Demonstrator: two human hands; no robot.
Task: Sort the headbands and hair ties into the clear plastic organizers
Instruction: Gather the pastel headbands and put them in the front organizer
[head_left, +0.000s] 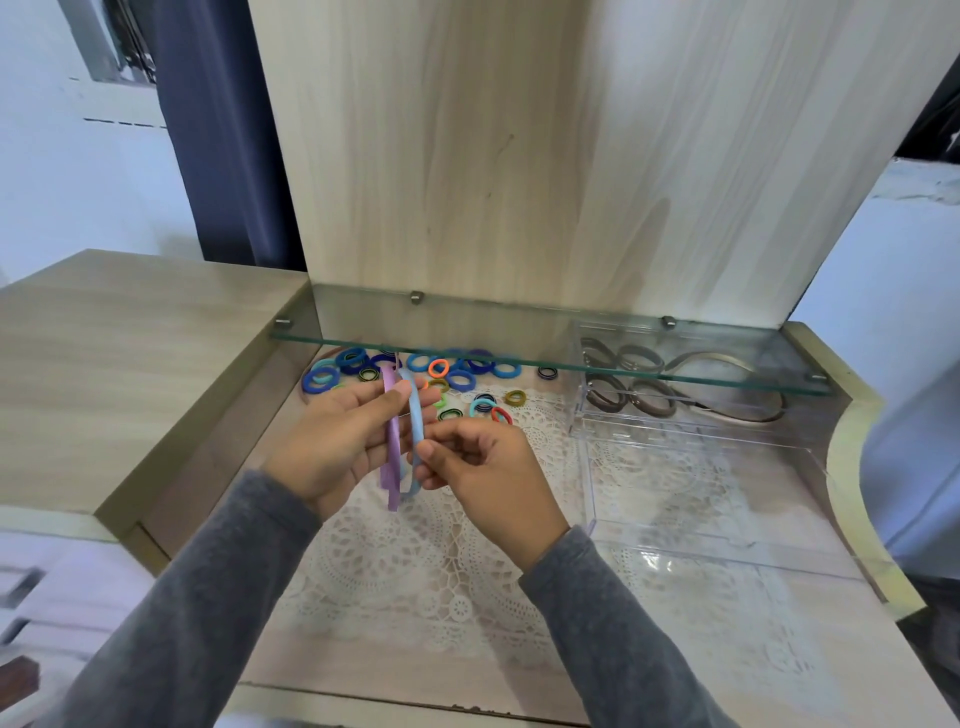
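Grey sleeves (218, 587) rise from the bottom of the frame, and at centre our left hand (332, 441) closes around a purple headband (392, 441) while our right hand (483, 467) pinches a light blue headband (415, 415) beside it. Behind them, upper centre, we see coloured hair ties (415, 371) scattered on the lace mat (441, 571) under a glass shelf (519, 338); the clear organizer (701, 467) sits at right, with dark headbands (639, 384) in its far end.

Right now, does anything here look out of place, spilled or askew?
Nothing looks damaged. The hair ties lie scattered loose on the lace mat under the glass shelf, not yet in the clear organizer. Both hands hold a purple headband and a blue headband.
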